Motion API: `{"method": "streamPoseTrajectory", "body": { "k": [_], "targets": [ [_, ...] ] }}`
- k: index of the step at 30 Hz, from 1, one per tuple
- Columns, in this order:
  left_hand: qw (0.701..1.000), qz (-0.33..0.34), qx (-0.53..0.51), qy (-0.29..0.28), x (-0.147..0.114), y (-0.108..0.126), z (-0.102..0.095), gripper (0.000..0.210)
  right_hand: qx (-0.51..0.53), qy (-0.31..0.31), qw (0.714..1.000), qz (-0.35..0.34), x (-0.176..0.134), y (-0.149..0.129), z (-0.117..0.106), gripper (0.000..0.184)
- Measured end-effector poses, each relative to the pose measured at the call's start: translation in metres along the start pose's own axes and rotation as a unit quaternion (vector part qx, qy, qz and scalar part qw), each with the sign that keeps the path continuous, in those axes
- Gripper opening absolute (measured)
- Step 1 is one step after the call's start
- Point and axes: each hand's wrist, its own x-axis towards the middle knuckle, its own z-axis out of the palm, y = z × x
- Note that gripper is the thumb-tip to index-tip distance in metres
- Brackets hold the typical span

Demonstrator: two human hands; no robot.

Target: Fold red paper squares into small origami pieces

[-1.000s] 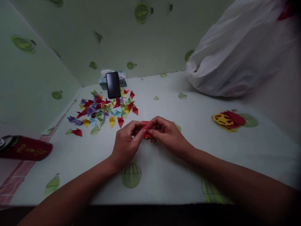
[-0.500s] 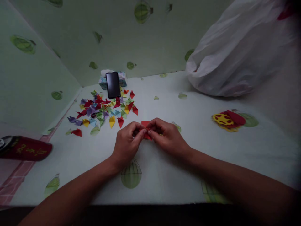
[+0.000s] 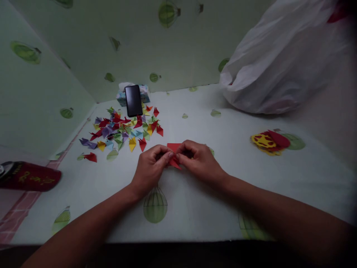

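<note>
A piece of red folded paper [image 3: 174,147] is pinched between my two hands, just above the middle of the table. My left hand [image 3: 153,163] grips its left side with thumb and forefinger. On the right side, the thumb and fingers of my right hand [image 3: 199,162] close on the same paper. A pointed red flap sticks out below the fingertips, while the rest of the folds are partly hidden by my fingers. Left of my hands lies a pile of small folded paper cranes [image 3: 121,130] in red, purple, yellow, green and blue.
Behind the pile a black phone [image 3: 134,100] leans on a tissue box [image 3: 145,93]. A red can [image 3: 33,176] is at the left edge. Red and yellow paper cutouts [image 3: 269,142] lie at right, below a large white plastic bag [image 3: 267,74].
The pointed red flap now extends further down below my fingertips. My fingers have shifted slightly apart on the paper; both arms stay nearly in place.
</note>
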Motion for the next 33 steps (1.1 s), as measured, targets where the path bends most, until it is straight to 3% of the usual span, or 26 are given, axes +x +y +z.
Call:
{"method": "streamPoseTrajectory", "body": {
  "k": [5,11,18,26,33],
  "targets": [
    [0.999,0.01,0.022,0.025,0.0001,-0.0023,-0.0009,0.013,0.092,-0.021,0.995,0.041,0.0021,0.0026,-0.0005,0.014],
    [0.994,0.052,0.076,0.063,0.0,-0.0066,-0.0024,0.014,0.113,-0.039,0.99,0.075,0.003,0.0004,-0.0028,0.026],
    [0.983,0.106,0.118,0.095,0.0006,-0.0073,-0.0022,0.014,0.196,-0.123,0.962,0.142,-0.0007,-0.0006,-0.0014,0.033],
    [0.994,0.061,0.036,0.083,0.0023,-0.0096,-0.0017,0.011,0.308,-0.136,0.928,0.161,-0.0018,0.0063,0.0036,0.034],
    [0.995,0.062,0.026,0.078,0.0006,-0.0063,-0.0019,0.012,0.284,-0.151,0.934,0.153,-0.0016,0.0058,0.0023,0.033]
  ]
}}
